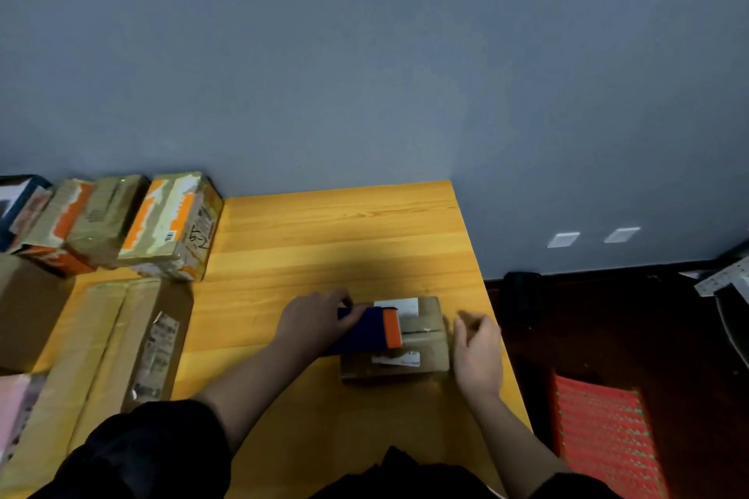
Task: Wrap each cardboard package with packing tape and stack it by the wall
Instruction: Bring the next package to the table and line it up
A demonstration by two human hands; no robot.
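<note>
While my left hand grips the blue-and-orange dispenser on top of the package, I read the step as taping this one box. The package sits on the worktop, near its right edge and well short of the wall. The dispenser's orange end lies over the top seam. My right hand is just beside the package's right side, fingers curled; whether they pinch a tape end I cannot tell, the frame is too blurred. No tape strip is plainly visible.

Judgement: wrap in progress, not finished. Next move calls for drawing the dispenser along the seam with the box kept from sliding, then cutting the tape.

Stack of taped boxes stands at back left against the wall; I take that as the destination. A large flat carton lies left of me, apparently not yet wrapped.
</note>
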